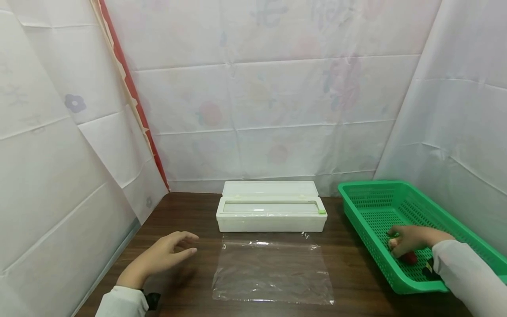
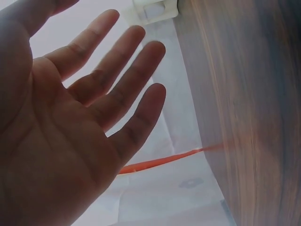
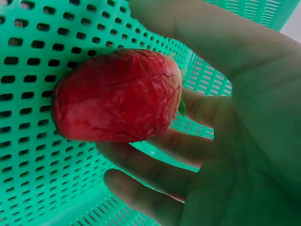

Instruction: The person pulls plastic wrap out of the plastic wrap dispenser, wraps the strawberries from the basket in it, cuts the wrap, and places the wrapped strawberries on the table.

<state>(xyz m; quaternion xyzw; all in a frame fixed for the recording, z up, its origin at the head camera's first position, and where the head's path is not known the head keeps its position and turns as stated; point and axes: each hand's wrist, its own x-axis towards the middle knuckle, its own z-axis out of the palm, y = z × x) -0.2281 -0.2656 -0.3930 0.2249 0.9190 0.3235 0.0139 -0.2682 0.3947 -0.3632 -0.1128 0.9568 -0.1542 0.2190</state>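
We're seeing the right hand [image 1: 413, 239] curving about a wrinkled red fruit [image 3: 117, 96] inside the green basket [image 1: 374, 246].
Using the clear film sheet [image 1: 273, 273] as our clock centre: basket is sitting near 3 o'clock on the brown worktop [image 1: 190, 211], fruit lying between right thumb and fingers; thumb is standing off it, fingertips are partly hiding behind it, so we're unable to tell if they're pinching. Left hand [image 1: 164, 255] is hovering around 9 o'clock, fingers spreading apart. White box [image 1: 271, 223] is standing at 12 o'clock, just beyond the film, lid [image 1: 269, 188] leaning up behind.
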